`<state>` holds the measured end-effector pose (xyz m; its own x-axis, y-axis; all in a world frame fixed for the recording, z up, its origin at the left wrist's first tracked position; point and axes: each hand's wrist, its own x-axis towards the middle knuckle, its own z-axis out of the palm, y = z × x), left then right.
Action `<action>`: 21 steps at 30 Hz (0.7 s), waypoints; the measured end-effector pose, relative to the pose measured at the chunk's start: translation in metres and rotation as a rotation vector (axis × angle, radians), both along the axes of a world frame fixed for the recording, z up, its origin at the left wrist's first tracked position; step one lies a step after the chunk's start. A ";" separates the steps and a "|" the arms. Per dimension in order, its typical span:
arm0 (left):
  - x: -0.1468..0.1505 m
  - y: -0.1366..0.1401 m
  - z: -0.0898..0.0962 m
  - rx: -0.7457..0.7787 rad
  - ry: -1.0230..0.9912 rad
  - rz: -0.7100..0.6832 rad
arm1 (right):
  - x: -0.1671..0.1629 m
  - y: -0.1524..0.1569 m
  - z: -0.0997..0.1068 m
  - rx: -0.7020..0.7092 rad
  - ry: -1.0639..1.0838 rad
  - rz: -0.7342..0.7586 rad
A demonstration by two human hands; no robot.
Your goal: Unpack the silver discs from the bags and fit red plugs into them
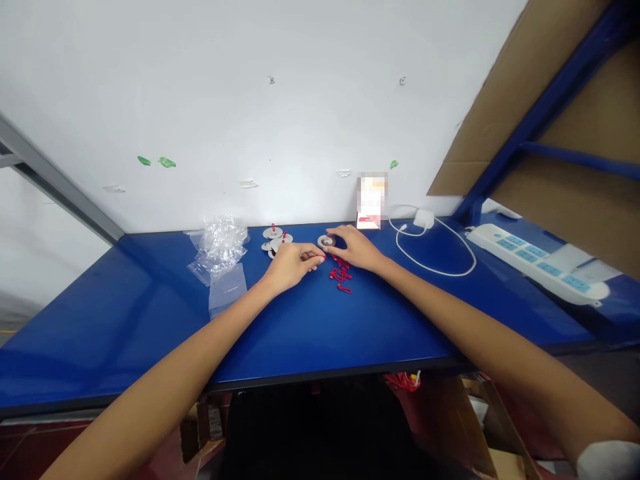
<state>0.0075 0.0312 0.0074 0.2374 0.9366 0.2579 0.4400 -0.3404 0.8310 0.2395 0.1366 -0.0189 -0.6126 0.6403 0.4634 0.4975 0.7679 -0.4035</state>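
My left hand (294, 264) is closed in a pinch, with a bit of red cord loop (320, 255) showing at its fingertips. Just to the right, my right hand (359, 247) has its thumb and fingers curved round the edge of a silvery round disc (324, 241). Beneath and in front of that hand lies a small heap of red cord loops (341, 274), one loop (345, 289) a little apart. Behind my left hand are several more round discs (273, 233), some with red loops on them, partly covered by the hand.
Crumpled clear plastic bags (223, 247) lie on the left of the blue table (300, 333). A lit phone-like screen (371, 200), blurred out, leans on the wall. Behind my right arm are a white charger (423, 218) with its cable and a power strip (540, 263).
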 end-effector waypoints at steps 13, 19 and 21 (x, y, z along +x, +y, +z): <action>0.003 -0.004 0.005 -0.016 0.004 0.014 | -0.008 0.016 -0.003 -0.095 0.064 -0.095; 0.001 -0.001 0.004 -0.010 0.008 0.003 | -0.011 0.013 -0.003 -0.135 0.126 -0.089; 0.000 0.000 0.004 -0.003 -0.007 0.008 | -0.014 0.010 -0.004 -0.120 0.148 -0.068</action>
